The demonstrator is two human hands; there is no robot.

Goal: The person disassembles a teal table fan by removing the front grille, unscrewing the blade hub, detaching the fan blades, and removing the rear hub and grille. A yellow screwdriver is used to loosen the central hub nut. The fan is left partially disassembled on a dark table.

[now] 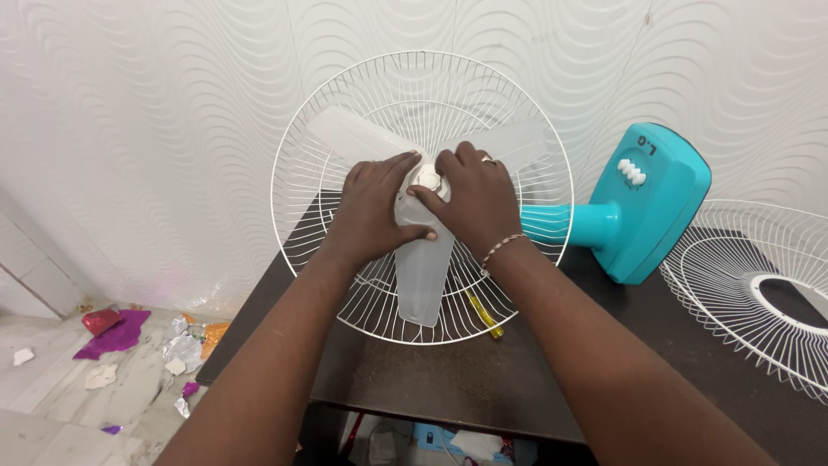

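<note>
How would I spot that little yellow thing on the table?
Start at the dark brown table and find the round white wire fan guard lying under both hands. Beneath its lower right rim lies a slim yellow stick-shaped tool, the only yellow item among white and teal parts.

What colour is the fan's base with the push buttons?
The plastic fan base is turquoise blue, with white buttons; the head view shows it.

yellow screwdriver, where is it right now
In the head view the yellow screwdriver lies on the dark table, under the lower right edge of the white rear fan guard, just below the right hand.
</note>
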